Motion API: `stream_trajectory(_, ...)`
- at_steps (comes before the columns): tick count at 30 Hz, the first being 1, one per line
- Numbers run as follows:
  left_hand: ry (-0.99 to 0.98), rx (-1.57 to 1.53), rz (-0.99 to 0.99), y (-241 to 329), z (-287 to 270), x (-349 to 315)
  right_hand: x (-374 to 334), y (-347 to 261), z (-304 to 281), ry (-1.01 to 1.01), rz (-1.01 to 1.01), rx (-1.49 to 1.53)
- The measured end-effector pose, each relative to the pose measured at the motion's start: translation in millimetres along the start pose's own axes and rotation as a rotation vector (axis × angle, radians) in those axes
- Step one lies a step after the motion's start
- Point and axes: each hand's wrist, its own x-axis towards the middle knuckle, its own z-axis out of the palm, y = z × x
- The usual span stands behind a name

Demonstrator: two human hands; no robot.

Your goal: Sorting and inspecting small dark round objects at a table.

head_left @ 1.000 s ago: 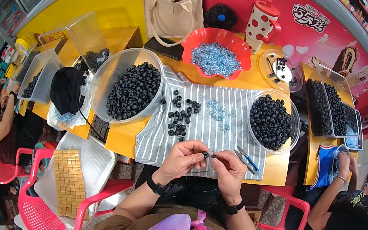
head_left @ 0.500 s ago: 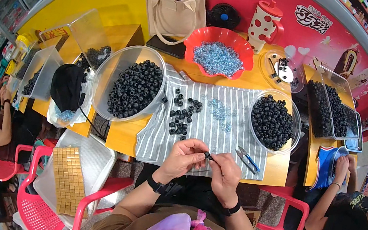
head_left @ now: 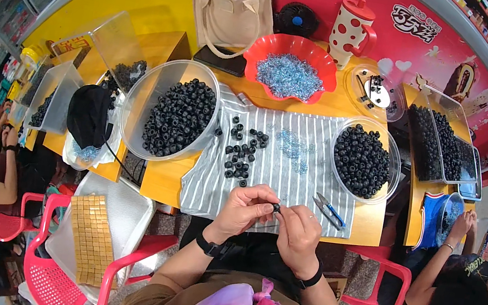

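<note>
Both hands (fingertips pinched) sit close together, forearms converging from below.

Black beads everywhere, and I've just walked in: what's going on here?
The person's left hand pinches a black bead above the near part of a striped cloth, and the right hand meets it there, exact grip unclear. Loose black beads and pale blue beads lie on the cloth; blue-handled snips rest to the right. More black beads sit in the round left tub and round right tub, and a red bowl behind holds more blue ones.
</note>
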Motion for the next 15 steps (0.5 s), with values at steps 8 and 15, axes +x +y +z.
stream_trajectory(8, -0.014, -0.049, -0.015, -1.9, -1.6, -1.3, -0.2, 10.9, -0.7, -0.043, 0.126, 0.295)
stream_trajectory(15, -0.018, -0.087, -0.097, 3.2, 0.2, -2.4, 10.0, 16.8, -11.2, -0.2, 0.206, 0.511)
